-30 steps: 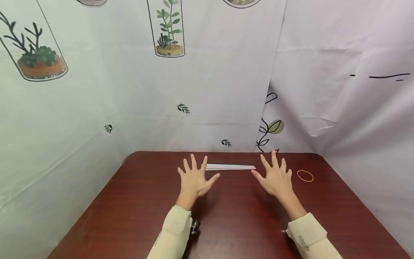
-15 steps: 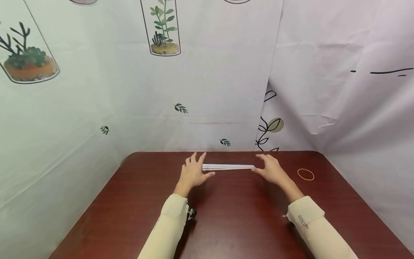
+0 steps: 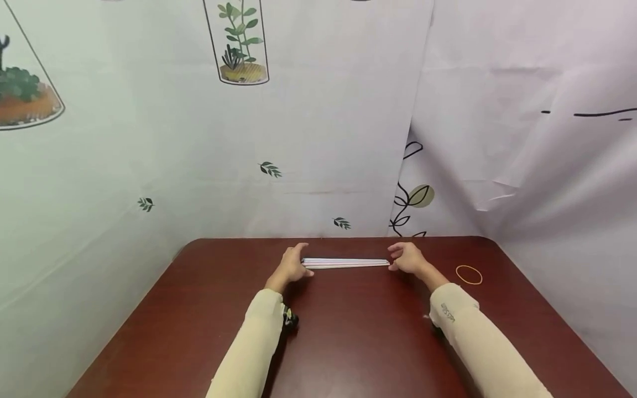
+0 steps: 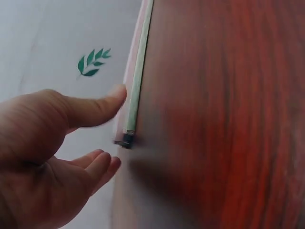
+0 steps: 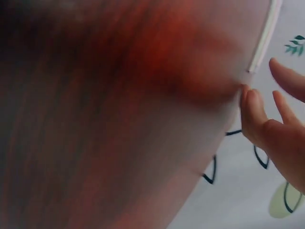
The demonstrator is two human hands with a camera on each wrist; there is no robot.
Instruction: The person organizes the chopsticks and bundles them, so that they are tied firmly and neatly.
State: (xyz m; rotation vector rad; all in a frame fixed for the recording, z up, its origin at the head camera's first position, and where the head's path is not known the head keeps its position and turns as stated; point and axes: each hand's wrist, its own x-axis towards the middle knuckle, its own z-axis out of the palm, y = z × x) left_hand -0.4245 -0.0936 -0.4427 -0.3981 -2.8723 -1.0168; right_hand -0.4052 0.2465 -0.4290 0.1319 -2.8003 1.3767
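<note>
Outstretched over bench point(image 3: 358, 331) with left hand point(image 3: 290, 266) and right hand point(image 3: 410, 258) at opposite ends of slender pale sticks point(image 3: 345, 263). Unclenched, with fingers point(image 4: 97, 164) parted.

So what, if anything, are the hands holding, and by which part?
Nothing is held: the left hand and right hand are each at an end of the pale strips, neither closed on them. Whether the left touches them is unclear.

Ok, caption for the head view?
Left grip and right grip near opposite ends of pale sticks on a table, yellow loop at right.
</note>
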